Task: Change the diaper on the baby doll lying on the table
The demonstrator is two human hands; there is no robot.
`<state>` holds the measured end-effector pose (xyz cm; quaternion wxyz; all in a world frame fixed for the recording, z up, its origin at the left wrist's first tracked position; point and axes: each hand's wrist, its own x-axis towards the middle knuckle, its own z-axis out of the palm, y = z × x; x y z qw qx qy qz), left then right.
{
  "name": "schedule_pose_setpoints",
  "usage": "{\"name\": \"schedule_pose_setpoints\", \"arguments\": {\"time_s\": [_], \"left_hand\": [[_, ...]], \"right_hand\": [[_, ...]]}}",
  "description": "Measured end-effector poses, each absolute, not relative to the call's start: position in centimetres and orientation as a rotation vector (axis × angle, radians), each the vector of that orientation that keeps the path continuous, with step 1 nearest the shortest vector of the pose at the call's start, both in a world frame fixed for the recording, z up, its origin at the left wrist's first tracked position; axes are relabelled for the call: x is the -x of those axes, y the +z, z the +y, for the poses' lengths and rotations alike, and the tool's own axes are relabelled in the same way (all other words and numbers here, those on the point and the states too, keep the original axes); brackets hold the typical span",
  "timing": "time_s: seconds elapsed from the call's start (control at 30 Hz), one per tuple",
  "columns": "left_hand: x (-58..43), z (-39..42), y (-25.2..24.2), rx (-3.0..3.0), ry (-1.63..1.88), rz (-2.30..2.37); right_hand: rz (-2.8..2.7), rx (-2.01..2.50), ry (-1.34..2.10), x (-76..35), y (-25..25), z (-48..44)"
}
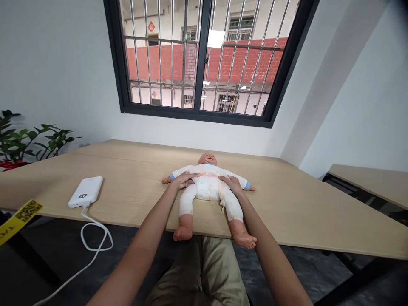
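A baby doll (208,170) lies on its back on the wooden table, head away from me, arms spread and feet past the front edge. It wears a white top with blue cuffs, white leggings and a white diaper (208,188) with a coloured waistband. My left hand (185,180) rests on the left side of the doll's waist, fingers stretched out over the band. On the opposite side, my right hand (232,183) lies against the waist with fingers extended inward. Neither hand visibly grips anything; the undersides of the fingers are hidden.
A white power bank (86,191) lies on the table (134,170) at left, its white cable (95,250) hanging over the front edge. A potted plant (35,138) stands far left. Behind the table is a barred window (197,111); another table (372,182) stands at right.
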<state>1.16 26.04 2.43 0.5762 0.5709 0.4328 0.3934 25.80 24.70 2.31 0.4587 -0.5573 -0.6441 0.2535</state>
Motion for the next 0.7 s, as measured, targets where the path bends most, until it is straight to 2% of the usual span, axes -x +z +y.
{"name": "schedule_pose_setpoints", "arguments": {"time_s": [0.2, 0.33, 0.4, 0.57, 0.7], "left_hand": [[-2.0, 25.2, 2.9, -1.476, 1.159, 1.238], [-2.9, 24.1, 4.1, -1.993, 1.501, 1.466], [-3.8, 23.3, 4.7, -2.274, 1.521, 1.431], [-7.0, 20.8, 5.1, -2.891, 1.03, 0.806], [-8.6, 19.1, 5.0, -2.982, 0.548, 0.657]], "right_hand": [[-1.505, 1.421, 0.654, -25.5, 1.9, 24.3], [-1.498, 1.412, 0.645, -25.2, 2.3, 24.0], [-1.498, 1.398, 0.63, -25.0, 2.6, 23.8], [-1.487, 1.376, 0.6, -25.1, 2.9, 23.4], [-1.493, 1.384, 0.603, -25.3, 2.6, 23.3]]}}
